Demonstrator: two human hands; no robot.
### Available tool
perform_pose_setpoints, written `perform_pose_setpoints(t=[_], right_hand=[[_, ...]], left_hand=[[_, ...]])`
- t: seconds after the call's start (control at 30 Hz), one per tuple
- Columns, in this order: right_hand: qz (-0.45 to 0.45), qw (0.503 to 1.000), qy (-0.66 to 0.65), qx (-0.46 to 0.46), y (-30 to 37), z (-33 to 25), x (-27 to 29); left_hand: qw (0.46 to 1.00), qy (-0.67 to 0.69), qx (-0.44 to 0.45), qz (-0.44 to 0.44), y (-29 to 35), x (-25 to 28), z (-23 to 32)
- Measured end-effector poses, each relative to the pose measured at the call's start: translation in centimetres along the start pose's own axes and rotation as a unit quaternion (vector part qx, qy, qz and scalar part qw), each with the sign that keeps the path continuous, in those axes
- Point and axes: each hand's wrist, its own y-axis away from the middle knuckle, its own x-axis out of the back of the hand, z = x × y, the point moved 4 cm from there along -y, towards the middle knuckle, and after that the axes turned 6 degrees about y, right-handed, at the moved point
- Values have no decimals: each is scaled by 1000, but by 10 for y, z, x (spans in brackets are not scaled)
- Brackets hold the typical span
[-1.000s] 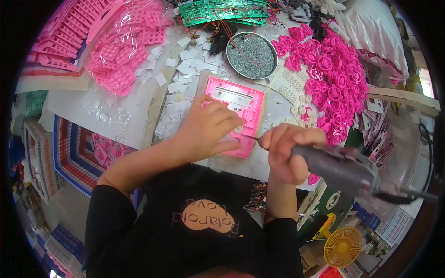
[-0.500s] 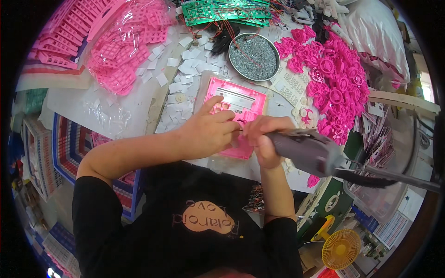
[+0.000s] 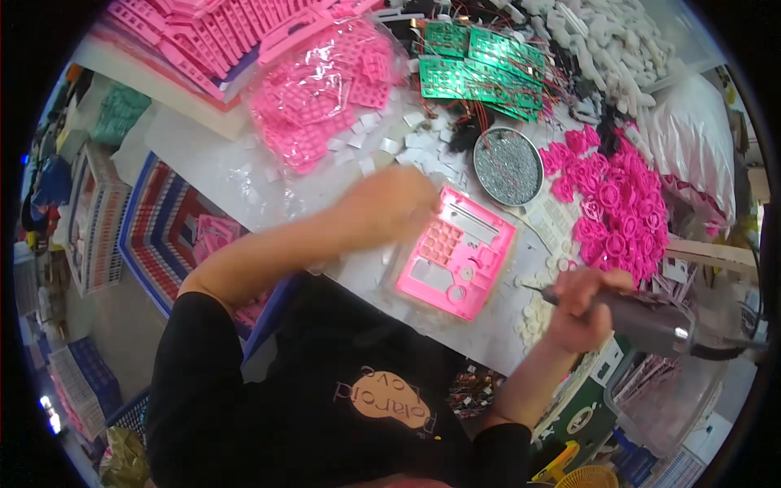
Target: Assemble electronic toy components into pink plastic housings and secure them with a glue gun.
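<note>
My right hand (image 3: 584, 305) is closed round a dark grey electric screwdriver (image 3: 651, 323), its thin bit pointing left, clear of the work. Flat on the table before me lies a pink plastic casing (image 3: 486, 262) with a grid of square openings, a long slot and round holes. My left hand (image 3: 399, 199) is just off the casing's upper left corner, smeared by motion, its fingers hidden. Past the casing stands a round metal bowl (image 3: 508, 167) of small screws, a thin red wire across it.
Green circuit boards (image 3: 488, 69) with wires lie at the back. Pink ring-shaped parts (image 3: 614, 203) are heaped on the right, white discs (image 3: 533, 317) nearer. A clear bag (image 3: 317, 89) of pink keypads sits back left, among white paper pieces (image 3: 419, 150). A blue-rimmed crate (image 3: 154, 236) stands lower left.
Both hands have come off the casing: the right, with the screwdriver, went right, and the left moved up off it. The view has also shifted, so the table sits further right.
</note>
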Motion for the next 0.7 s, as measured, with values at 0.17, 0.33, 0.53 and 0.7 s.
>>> perform_pose_setpoints(t=[0.17,0.33,0.53,0.7], right_hand=[[-1,1000,6,-6,1,-15,26],[11,999,13,-33,9,0,23],[16,998,47,-26,10,-2,22],[189,922,328,85,15,-32,10]], left_hand=[[927,-355,31,116,3,103,-77],[886,-435,51,153,6,131,-89],[927,-354,46,116,17,133,-84],[930,-235,-228,169,42,90,6]])
